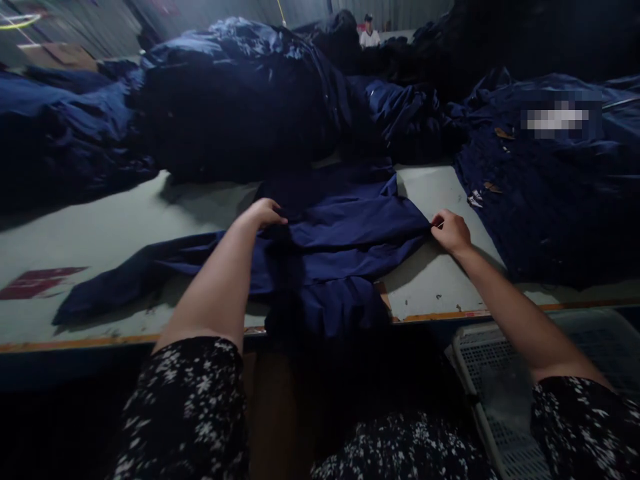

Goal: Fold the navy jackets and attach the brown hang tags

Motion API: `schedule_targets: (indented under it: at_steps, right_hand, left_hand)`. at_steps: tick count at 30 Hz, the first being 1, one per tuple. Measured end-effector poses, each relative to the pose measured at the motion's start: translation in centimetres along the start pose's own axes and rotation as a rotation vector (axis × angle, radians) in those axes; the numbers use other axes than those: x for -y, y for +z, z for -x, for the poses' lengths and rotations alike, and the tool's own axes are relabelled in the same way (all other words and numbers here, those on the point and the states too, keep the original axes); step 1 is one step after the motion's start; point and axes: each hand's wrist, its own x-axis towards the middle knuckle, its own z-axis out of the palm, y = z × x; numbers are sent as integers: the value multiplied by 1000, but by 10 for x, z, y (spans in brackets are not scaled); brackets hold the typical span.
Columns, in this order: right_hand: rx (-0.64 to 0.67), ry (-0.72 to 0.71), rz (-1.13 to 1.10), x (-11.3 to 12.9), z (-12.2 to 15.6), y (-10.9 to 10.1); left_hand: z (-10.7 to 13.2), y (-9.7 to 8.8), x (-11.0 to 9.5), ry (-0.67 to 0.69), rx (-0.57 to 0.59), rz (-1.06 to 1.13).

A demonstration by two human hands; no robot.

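A dark blue garment (345, 230) lies spread on the pale worktable (100, 227), with part of it hanging over the front edge. My left hand (263, 213) rests on the garment's upper middle, fingers curled down onto the cloth. At the garment's right edge my right hand (451, 230) is closed, pinching the fabric. One long sleeve or leg of the garment (135, 270) stretches to the left across the table.
Large heaps of dark blue clothing (235, 93) fill the back of the table, and another stack (550, 193) sits at the right. A white plastic crate (505, 373) stands below the table's front right. A person (369, 32) is far behind. A red label (35, 281) lies at left.
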Motion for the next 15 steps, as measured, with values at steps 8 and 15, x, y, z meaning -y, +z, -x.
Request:
schedule_targets:
  at_steps: [8, 15]
  right_hand:
    - [58, 52, 91, 8, 7, 9]
    - [-21, -191, 29, -2, 10, 14]
  left_hand:
    - [-27, 119, -104, 342, 174, -128]
    - [-41, 187, -163, 258, 361, -71]
